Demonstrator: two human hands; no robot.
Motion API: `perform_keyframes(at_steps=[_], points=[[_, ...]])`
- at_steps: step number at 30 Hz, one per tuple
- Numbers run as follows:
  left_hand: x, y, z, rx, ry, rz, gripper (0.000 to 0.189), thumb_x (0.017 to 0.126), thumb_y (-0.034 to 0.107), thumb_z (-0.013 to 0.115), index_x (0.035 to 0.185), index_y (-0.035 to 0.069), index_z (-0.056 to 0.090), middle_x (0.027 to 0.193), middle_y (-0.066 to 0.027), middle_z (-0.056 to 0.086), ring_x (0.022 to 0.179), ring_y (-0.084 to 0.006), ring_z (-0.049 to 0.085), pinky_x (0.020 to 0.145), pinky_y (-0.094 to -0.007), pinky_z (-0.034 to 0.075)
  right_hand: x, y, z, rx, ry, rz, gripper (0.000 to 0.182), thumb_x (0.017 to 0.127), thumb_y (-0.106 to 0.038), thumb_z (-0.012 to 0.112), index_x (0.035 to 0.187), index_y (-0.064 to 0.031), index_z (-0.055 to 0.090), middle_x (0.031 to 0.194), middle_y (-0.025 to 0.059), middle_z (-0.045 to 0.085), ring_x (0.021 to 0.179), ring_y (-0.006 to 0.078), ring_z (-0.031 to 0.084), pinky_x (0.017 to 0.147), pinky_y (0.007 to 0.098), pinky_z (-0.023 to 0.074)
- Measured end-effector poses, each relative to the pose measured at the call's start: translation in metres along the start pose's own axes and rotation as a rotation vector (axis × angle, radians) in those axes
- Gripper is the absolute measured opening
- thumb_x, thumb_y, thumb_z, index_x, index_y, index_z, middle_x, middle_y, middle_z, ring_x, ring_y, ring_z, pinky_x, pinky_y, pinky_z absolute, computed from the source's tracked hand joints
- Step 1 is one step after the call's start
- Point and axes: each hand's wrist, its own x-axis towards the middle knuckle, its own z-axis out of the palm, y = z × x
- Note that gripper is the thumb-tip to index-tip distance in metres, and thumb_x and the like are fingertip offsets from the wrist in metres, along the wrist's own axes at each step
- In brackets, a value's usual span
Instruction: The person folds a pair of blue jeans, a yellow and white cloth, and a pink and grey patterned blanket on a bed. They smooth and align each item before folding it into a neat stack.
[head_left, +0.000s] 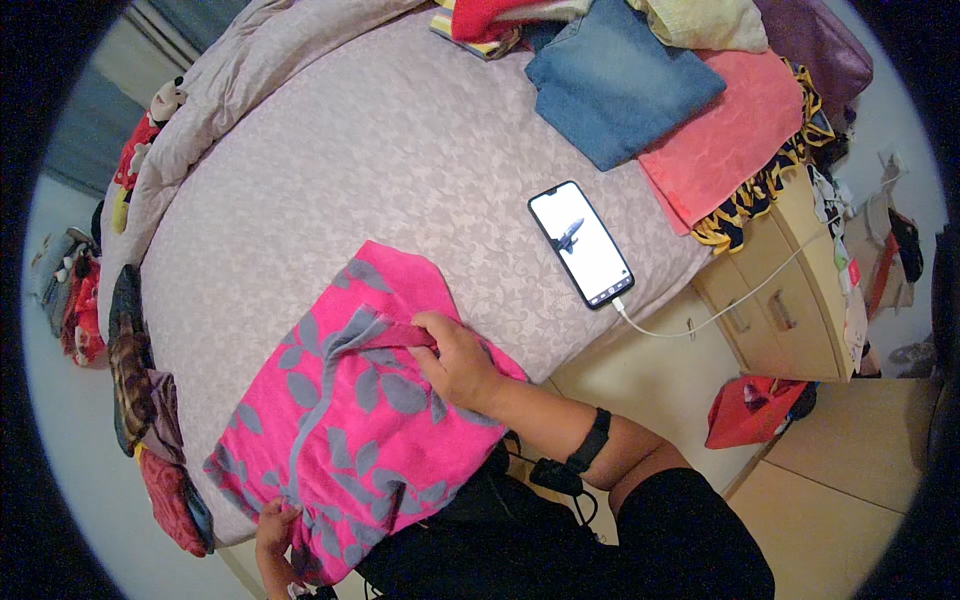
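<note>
A bright pink cloth with grey leaf shapes (420, 442) spreads over the near edge of the bed, partly folded. My right hand (459, 364) pinches a raised edge of it near the upper right part of the cloth. At the lower left corner, my left hand (277, 525) grips the gathered fabric. A grey line of the pattern or fold runs between the two hands. Part of the cloth's near side lies against my dark clothing, and what is beneath it is hidden.
A smartphone (581, 244) with a lit screen lies on the bed (337, 165), its white charging cable (739, 296) running to a wooden cabinet (780, 307). Folded jeans (622, 82) and a coral towel (739, 135) lie at upper right. A red bag (750, 412) sits on the floor.
</note>
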Motion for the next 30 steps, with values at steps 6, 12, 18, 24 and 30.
perform_keyframes(at_steps=[6, 12, 18, 24, 30], points=[[-0.005, 0.001, 0.007, 0.092, 0.095, 0.068, 0.019, 0.083, -0.003, 0.06, 0.102, 0.0, 0.06, 0.093, -0.0104, 0.067, 0.08, -0.0223, 0.065, 0.075, -0.0354, 0.054, -0.002, 0.006, 0.001, 0.056, -0.051, 0.052, 0.027, 0.081, -0.007, 0.06, 0.106, -0.0026, 0.051, 0.087, 0.0182, 0.058, 0.081, 0.0368, 0.058, 0.072, 0.04, 0.0475], [-0.012, -0.004, 0.004, 0.17, 0.085, 0.047, 0.018, 0.087, 0.0, 0.058, 0.105, 0.0, 0.06, 0.095, -0.009, 0.067, 0.079, -0.02, 0.064, 0.074, -0.0342, 0.053, -0.003, 0.006, -0.003, -0.087, -0.137, -0.069, 0.026, 0.069, -0.008, 0.067, 0.082, -0.0019, 0.046, 0.079, 0.0163, 0.051, 0.076, 0.037, 0.053, 0.065, 0.0401, 0.0425], [-0.016, -0.005, 0.011, 0.129, 0.05, 0.111, 0.027, 0.085, 0.002, 0.06, 0.112, 0.001, 0.06, 0.095, -0.0063, 0.067, 0.082, -0.0193, 0.063, 0.073, -0.0333, 0.052, -0.004, 0.044, 0.01, 0.002, -0.074, -0.163, 0.024, 0.069, -0.008, 0.065, 0.088, -0.0016, 0.052, 0.087, 0.016, 0.055, 0.085, 0.0352, 0.056, 0.075, 0.0377, 0.0461], [-0.044, -0.02, -0.009, 0.19, -0.054, 0.188, 0.027, 0.083, 0.003, 0.062, 0.11, 0.002, 0.062, 0.09, -0.004, 0.066, 0.076, -0.0159, 0.062, 0.069, -0.031, 0.05, -0.007, 0.043, 0.02, -0.046, -0.036, 0.083, 0.027, 0.083, -0.007, 0.053, 0.11, -0.0021, 0.059, 0.109, 0.0144, 0.063, 0.106, 0.0278, 0.059, 0.093, 0.0337, 0.0458], [-0.04, -0.029, -0.062, 0.257, 0.181, 0.363, 0.025, 0.084, 0.004, 0.061, 0.108, 0.003, 0.064, 0.089, -0.0022, 0.065, 0.077, -0.0135, 0.059, 0.071, -0.0285, 0.049, 0.028, 0.041, 0.01, -0.16, -0.105, 0.217, 0.041, 0.087, -0.037, 0.056, 0.089, 0.0032, 0.067, 0.088, 0.0248, 0.067, 0.086, 0.0374, 0.066, 0.076, 0.0444, 0.0506]])
